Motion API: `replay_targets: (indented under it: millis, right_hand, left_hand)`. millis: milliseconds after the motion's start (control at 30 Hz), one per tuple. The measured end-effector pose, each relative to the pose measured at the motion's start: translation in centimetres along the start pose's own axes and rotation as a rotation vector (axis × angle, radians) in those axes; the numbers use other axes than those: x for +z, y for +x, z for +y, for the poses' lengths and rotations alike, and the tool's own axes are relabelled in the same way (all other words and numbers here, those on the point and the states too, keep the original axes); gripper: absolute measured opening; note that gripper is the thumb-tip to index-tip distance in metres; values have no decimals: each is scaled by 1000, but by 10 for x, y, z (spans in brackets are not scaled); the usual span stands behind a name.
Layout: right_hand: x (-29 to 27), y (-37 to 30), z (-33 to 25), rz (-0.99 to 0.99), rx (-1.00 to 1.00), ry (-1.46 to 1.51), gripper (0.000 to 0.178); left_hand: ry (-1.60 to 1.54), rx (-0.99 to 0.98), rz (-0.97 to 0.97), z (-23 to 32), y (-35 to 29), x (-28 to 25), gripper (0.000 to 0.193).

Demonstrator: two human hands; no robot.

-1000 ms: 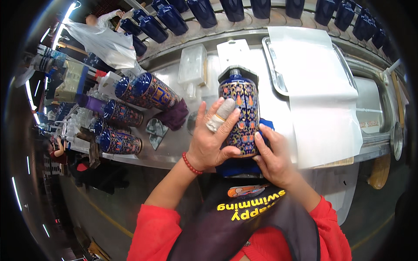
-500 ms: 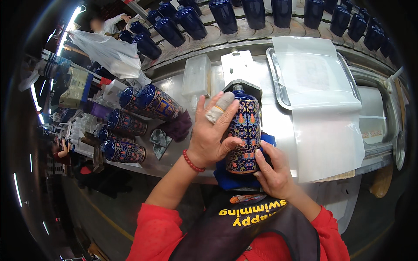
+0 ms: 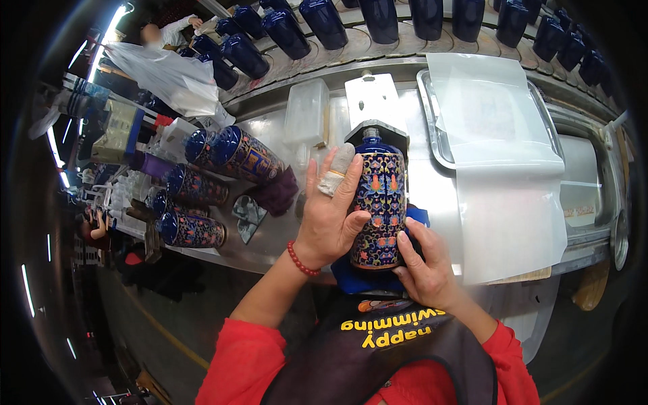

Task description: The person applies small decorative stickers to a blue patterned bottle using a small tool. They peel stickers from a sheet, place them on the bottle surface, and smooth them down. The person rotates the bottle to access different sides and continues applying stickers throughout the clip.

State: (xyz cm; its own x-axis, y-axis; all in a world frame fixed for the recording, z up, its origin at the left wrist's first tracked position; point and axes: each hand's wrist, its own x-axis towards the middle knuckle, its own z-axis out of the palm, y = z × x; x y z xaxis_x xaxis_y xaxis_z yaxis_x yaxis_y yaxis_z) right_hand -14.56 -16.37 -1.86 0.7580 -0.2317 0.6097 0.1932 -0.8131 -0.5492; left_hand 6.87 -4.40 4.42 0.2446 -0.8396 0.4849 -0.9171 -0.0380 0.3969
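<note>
A dark blue bottle (image 3: pixel 380 206) covered in a colourful floral pattern lies in front of me, its neck pointing away. Its shoulder rests in a dark angled holder (image 3: pixel 398 138), with a blue cloth (image 3: pixel 417 216) beneath. My left hand (image 3: pixel 325 219) lies along the bottle's left side, fingers stretched out and the thumb at its edge; two fingers wear pale finger covers (image 3: pixel 336 172). At the lower right side of the bottle, my right hand (image 3: pixel 428 266) steadies it with thumb and bent fingers. Some of those fingertips are hidden behind the bottle.
Several patterned bottles (image 3: pixel 246 156) lie at the left beside a purple cloth (image 3: pixel 278 192) and a patterned sheet piece (image 3: pixel 248 217). Translucent sheets (image 3: pixel 509 209) drape over a metal tray (image 3: pixel 432 142) at the right. Plain blue bottles (image 3: pixel 378 20) line a conveyor (image 3: pixel 337 59) at the back. A clear plastic box (image 3: pixel 306 111) stands nearby.
My left fingers have drawn slightly left off the bottle's upper face toward its edge. The plain bottles on the conveyor have shifted left.
</note>
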Motion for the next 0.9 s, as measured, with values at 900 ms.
replay_targets:
  millis: [900]
  right_hand:
    - [1, -6, 1, -92, 35, 22, 77]
  left_hand:
    - [51, 7, -154, 2, 3, -8, 101]
